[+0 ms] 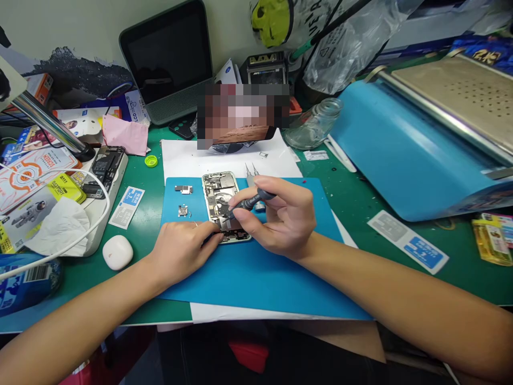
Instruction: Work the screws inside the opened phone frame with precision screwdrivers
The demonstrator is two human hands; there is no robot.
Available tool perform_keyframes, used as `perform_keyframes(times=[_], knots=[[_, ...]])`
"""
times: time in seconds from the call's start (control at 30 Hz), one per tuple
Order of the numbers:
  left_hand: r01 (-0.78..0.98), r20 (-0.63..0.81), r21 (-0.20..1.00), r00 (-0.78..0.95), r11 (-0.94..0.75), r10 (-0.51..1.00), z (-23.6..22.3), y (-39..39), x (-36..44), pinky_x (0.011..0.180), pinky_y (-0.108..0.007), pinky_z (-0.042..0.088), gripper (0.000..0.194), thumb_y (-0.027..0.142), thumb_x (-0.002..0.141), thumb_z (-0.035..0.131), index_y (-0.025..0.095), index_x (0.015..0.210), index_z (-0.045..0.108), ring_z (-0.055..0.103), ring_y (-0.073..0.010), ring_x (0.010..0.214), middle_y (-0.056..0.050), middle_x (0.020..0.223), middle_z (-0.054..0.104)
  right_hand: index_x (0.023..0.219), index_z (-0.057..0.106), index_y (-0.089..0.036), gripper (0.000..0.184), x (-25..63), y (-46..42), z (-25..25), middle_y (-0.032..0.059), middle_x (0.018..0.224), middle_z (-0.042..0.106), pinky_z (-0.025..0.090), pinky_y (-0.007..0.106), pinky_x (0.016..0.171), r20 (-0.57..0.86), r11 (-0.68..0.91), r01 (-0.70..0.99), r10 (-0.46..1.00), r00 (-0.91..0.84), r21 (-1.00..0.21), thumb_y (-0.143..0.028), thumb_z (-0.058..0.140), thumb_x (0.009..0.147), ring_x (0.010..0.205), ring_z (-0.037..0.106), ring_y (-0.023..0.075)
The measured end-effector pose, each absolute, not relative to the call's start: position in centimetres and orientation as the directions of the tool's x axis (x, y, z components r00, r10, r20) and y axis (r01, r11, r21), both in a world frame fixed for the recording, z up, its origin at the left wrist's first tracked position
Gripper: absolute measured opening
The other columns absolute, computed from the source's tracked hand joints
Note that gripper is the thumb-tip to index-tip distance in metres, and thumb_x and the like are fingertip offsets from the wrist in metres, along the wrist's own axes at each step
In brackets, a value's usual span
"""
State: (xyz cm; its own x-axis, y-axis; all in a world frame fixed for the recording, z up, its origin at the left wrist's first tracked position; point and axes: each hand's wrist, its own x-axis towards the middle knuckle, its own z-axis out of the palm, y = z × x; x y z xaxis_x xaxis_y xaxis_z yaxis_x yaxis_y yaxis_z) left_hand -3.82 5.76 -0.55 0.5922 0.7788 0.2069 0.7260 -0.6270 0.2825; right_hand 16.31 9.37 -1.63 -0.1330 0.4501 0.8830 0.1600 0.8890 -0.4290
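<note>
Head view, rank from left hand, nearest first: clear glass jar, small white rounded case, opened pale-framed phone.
1. Opened pale-framed phone: touching the left hand.
2. Small white rounded case: left of the hand.
3. Clear glass jar: back right.

Wall (92, 21): pale; dark, flaking patch (80, 72) at left.
Surface (344, 192): green top, pale front edge.
Display (168, 59): dark, leaning back, near the wall.
Pole (52, 123): shiny metal, slanting, at left.
Light: bright above the surface, dim beneath.
</note>
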Motion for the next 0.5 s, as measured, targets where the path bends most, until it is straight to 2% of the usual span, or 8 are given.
perform_keyframes(times=[0.23,0.37,0.5], knots=[[0.711,0.206,0.389,0.553,-0.586,0.807,0.01,5.67,-3.89,0.054,-0.023,0.038,0.028,0.033,0.104,0.046,0.02,0.098,0.07,0.063,-0.0131,0.056,0.0,0.07,0.071,0.141,0.044,-0.031,0.064,16.49,9.71,-2.0,0.0011,0.104,0.072,0.065,0.029,0.071,0.875,0.879,0.145,0.471,-0.113,-0.455,-0.008,0.067,0.086,0.077,0.072,0.0141],[0.703,0.221,0.416,0.536,-0.576,0.815,0.09,5.63,-3.91,0.052,-0.023,0.035,0.025,0.032,0.102,0.05,0.02,0.098,0.072,0.056,-0.0109,0.048,0.001,0.063,0.068,0.143,0.044,-0.029,0.067,16.65,9.79,-2.26,0.0036,0.113,0.07,0.065,0.028,0.07,0.884,0.883,0.195,0.453,-0.113,-0.427,-0.008,0.069,0.084,0.074,0.071,0.013],[0.697,0.216,0.439,0.531,-0.567,0.82,0.13,5.66,-3.88,0.052,-0.022,0.034,0.022,0.03,0.1,0.053,0.02,0.099,0.072,0.055,-0.0102,0.048,0.002,0.062,0.066,0.141,0.047,-0.027,0.062,16.77,9.67,-2.41,0.0071,0.121,0.069,0.064,0.029,0.069,0.87,0.859,0.261,0.48,-0.115,-0.44,-0.012,0.07,0.085,0.072,0.071,0.0138]])
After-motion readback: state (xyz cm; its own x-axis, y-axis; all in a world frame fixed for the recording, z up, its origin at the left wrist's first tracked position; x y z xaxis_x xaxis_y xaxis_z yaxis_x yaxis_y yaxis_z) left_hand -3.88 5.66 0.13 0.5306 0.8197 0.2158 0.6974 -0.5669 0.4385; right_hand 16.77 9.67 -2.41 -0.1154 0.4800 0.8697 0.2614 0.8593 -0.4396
